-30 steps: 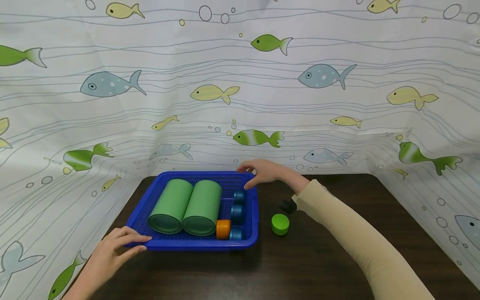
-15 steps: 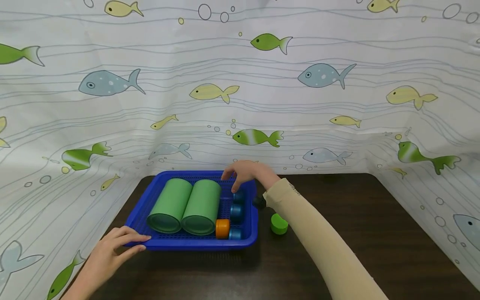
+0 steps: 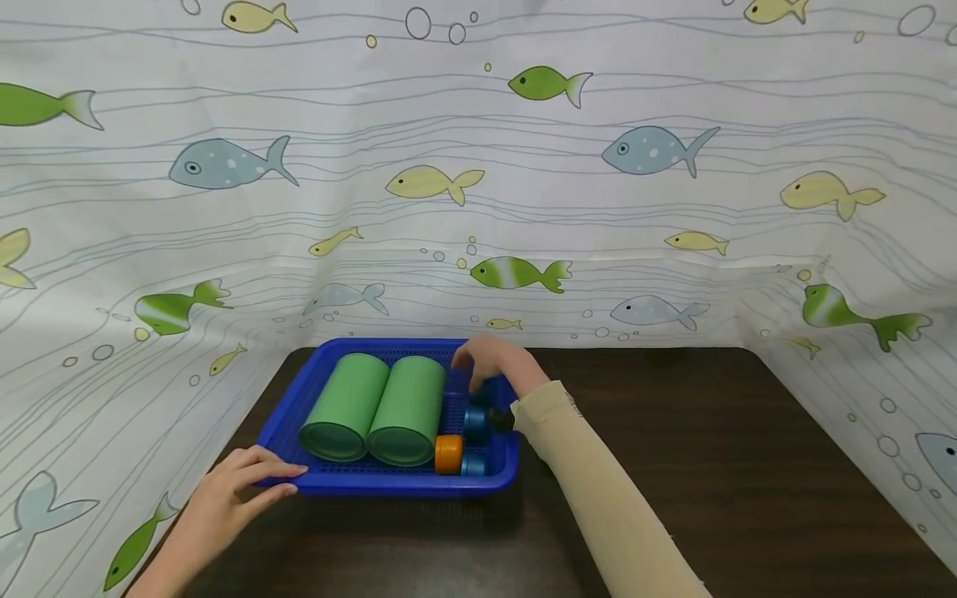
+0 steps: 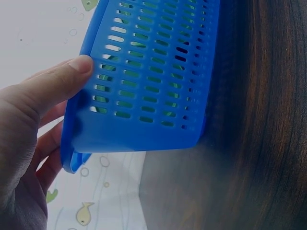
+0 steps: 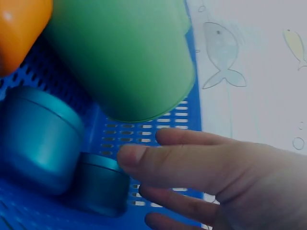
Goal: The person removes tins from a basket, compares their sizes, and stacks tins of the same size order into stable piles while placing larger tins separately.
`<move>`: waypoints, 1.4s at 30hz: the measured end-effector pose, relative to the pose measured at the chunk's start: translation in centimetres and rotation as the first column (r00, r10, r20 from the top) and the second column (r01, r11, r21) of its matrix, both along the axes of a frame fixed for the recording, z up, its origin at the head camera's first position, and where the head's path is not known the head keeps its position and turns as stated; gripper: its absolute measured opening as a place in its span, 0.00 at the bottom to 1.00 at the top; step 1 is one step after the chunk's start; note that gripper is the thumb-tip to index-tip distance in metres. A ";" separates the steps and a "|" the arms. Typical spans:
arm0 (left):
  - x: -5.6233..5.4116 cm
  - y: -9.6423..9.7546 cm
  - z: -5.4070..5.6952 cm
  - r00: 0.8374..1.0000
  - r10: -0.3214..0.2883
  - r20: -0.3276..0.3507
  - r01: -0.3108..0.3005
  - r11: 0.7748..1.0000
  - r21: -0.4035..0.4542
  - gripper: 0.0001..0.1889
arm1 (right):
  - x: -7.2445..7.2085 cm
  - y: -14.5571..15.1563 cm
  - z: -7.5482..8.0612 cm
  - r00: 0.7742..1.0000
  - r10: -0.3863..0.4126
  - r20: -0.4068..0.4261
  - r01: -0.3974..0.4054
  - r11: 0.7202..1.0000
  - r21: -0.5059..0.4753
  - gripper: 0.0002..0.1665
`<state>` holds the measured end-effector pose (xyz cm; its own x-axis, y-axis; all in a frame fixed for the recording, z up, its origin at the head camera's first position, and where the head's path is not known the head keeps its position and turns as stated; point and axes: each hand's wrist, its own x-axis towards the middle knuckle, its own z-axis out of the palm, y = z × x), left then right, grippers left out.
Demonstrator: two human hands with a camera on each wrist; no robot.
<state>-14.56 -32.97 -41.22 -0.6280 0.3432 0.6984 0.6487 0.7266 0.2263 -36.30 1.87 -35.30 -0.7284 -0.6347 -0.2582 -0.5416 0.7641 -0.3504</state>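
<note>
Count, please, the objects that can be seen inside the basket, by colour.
Green cans: 2
Blue jars: 3
Orange jar: 1
Total: 6

White sheeting [image 3: 571, 223] printed with green fish [image 3: 516, 272], blue-grey fish [image 3: 645, 151], yellow fish [image 3: 818, 190], bubbles and thin wavy lines stands behind the desk [image 3: 658, 440] and along both sides. The desk has dark brown wood grain, with a faint sheen across its near part
</note>
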 end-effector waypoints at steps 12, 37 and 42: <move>0.1 0.0 -0.1 1.000 0.026 0.014 -0.026 1.000 0.013 0.28 | 0.8 -0.9 -1.1 0.995 -0.079 -0.055 0.086 0.986 0.140 0.30; 0.0 -0.2 -0.3 1.000 0.012 -0.003 -0.012 1.000 0.020 0.27 | 0.9 -1.4 -1.3 0.998 -0.056 -0.002 0.056 0.979 0.197 0.32; 0.0 -0.2 -0.2 1.000 0.002 -0.006 -0.002 1.000 0.022 0.28 | 0.6 -1.1 -1.2 0.999 -0.033 0.006 0.032 0.988 0.152 0.31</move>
<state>-14.53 -33.13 -41.47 -0.6247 0.3268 0.7092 0.6486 0.7229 0.2382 -35.72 0.76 -36.54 -0.7454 -0.5634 -0.3562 -0.5129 0.8261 -0.2333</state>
